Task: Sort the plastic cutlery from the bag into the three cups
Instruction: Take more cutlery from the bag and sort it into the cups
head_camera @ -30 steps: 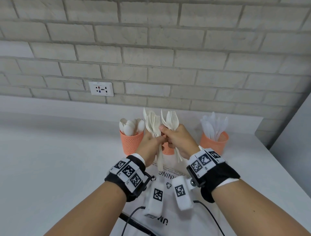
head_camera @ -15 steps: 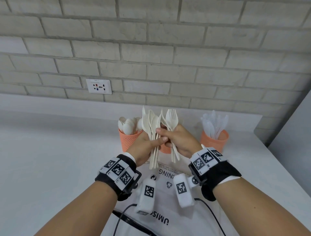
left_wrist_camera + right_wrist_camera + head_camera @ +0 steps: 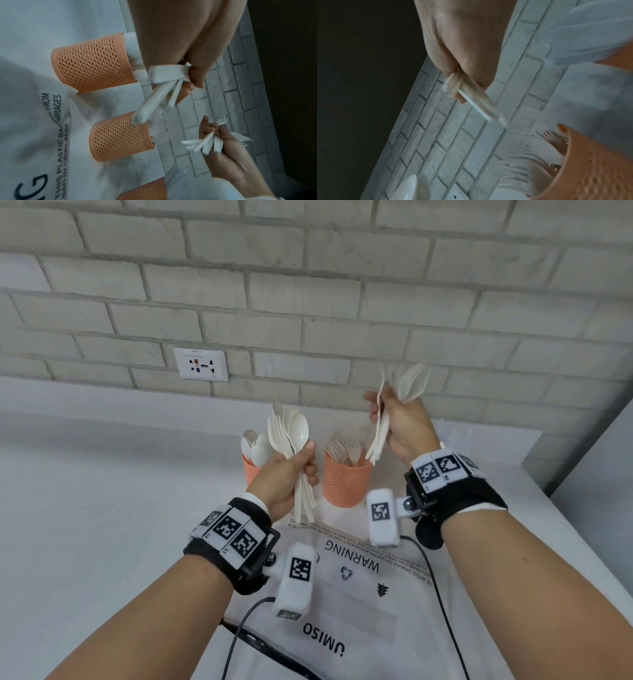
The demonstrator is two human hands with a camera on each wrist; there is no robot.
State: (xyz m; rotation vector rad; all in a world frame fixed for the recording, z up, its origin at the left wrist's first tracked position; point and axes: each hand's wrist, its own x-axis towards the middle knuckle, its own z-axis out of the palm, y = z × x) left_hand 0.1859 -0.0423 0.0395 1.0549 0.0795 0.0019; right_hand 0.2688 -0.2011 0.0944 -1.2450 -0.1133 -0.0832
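White tabletop [image 3: 102, 508] against brick wall; flat bag [image 3: 359, 594] at near edge, three cups behind. Left hand [image 3: 291, 474] grips mixed cutlery [image 3: 291, 433]. Right hand [image 3: 404, 422] clutches forks [image 3: 411, 381], raised above fork cup [image 3: 346, 484], probably to drop.

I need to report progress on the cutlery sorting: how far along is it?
Done: the left cup already holds spoons and the middle cup holds forks.

In hand: the left hand grips a mixed bunch of spoons and a fork; the right hand grips a bunch of forks above the middle cup.

Left: both bunches must go into cups. The flat bag looks empty.
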